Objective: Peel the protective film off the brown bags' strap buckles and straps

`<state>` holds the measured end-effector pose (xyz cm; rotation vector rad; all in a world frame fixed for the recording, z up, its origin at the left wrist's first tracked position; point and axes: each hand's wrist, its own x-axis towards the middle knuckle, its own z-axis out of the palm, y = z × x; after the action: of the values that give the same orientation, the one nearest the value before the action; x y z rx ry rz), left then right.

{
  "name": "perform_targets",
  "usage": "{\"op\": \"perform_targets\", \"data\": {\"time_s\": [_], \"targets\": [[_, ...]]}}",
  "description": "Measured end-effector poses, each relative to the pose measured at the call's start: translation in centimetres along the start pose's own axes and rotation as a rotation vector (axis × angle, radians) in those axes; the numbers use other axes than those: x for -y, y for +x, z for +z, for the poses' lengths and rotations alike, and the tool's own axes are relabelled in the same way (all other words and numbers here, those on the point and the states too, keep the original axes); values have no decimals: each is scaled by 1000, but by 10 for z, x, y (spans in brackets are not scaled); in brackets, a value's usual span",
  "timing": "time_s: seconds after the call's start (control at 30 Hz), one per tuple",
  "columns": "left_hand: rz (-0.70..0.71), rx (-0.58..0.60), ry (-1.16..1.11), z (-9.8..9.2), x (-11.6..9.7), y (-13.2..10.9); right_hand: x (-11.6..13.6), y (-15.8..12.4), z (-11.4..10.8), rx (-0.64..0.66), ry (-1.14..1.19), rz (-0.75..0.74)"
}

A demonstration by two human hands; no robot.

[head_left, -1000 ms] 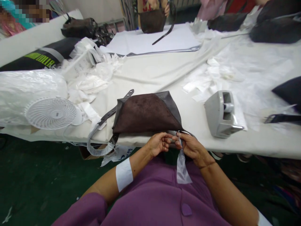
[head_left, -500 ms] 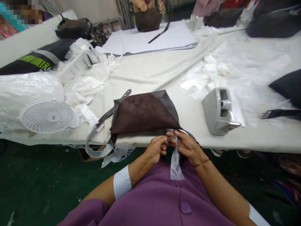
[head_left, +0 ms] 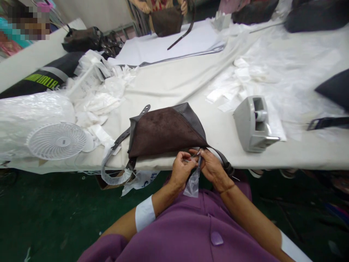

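Note:
A dark brown handbag (head_left: pixel 166 131) with grey leather-like corners lies on its side at the table's near edge. Its strap (head_left: pixel 120 140), partly wrapped in white film, loops off the left end. At the bag's lower right corner, my right hand (head_left: pixel 214 169) is closed in a pinch on a strip of clear plastic film (head_left: pixel 192 185), which hangs down below the fingers. Close beside it, my left hand (head_left: pixel 182 170) is also closed, thumb against fingers. Whatever lies between its fingertips is too small to make out. A second dark strap (head_left: pixel 222 158) hangs behind my right hand.
A grey tape dispenser (head_left: pixel 249 123) stands right of the bag. To the left is a white fan (head_left: pixel 58 141), with crumpled plastic and white scraps (head_left: pixel 106 91) behind it. Across the table, another person's hands (head_left: pixel 144 6) hold a brown bag (head_left: pixel 167 22).
My left hand has turned and risen slightly toward the bag's corner. The film strip has swung left between my hands. The bag stays in place, while the view has shifted a little.

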<state>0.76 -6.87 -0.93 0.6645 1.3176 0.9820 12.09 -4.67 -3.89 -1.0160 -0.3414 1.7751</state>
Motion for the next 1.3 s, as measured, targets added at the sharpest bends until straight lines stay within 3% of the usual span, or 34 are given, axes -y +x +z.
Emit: {"op": "perform_targets", "data": {"time_s": [0.3,0.37,0.47,0.53,0.77,0.83,0.97,1.03,1.13,1.3], "targets": [[11,-15,-75,4,9,11,-2,0,-1,1,13,-7],[145,-70,75,-1,4,12,0,-2,0,-19,-2,-14],[476,-69,439,-14,-9,14,5,-7,1,-121,-103,-14],[607,34,609,-23,-19,18,9,-11,0,-162,-172,11],[727,451,875,-33,-59,37,19,-23,-7,-29,-42,138],[868,552,1005,-30,-70,43,19,-26,-7,-50,-44,120],[1312,685,1299,-18,-93,53,22,-32,-6,-130,-153,40],[1448,757,1431,-10,-106,55,26,-34,-5,-170,-230,-14],[1477,851,1568,4,-122,54,35,-34,-5,-234,-297,-138],[1293,910,1540,30,-127,55,44,-34,-3,-294,-360,-270]]}}
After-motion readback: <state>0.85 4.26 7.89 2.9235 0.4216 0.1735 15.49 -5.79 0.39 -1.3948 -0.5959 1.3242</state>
